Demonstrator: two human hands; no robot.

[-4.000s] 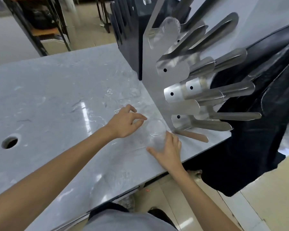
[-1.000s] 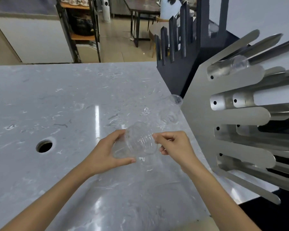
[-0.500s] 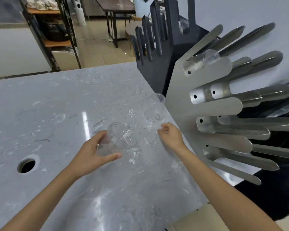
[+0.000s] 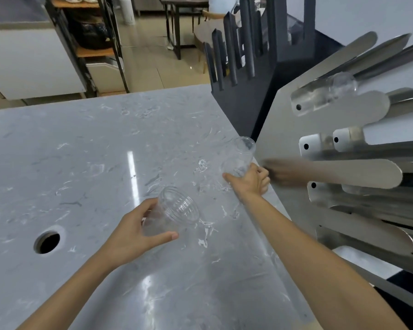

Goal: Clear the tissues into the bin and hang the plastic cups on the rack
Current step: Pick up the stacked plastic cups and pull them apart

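One clear cup (image 4: 341,88) hangs on the rack (image 4: 284,129), and the left hand (image 4: 131,232) and right hand (image 4: 250,182) each hold a cup (image 4: 174,210) left to hang.

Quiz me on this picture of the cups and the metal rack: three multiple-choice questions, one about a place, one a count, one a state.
1. Where is the round hole in the countertop?
A. left of the left hand
B. under the rack
C. beside the right hand

2. How many clear cups are the hands holding in all?
A. none
B. two
C. four

3. What state is the left hand's cup in?
A. crushed flat
B. hung on a peg
C. lifted off the counter, on its side

Answers:
1. A, the hole lies left of the left hand.
2. B, the left hand's cup and the right hand's cup.
3. C, it is held tilted above the countertop, away from the rack.
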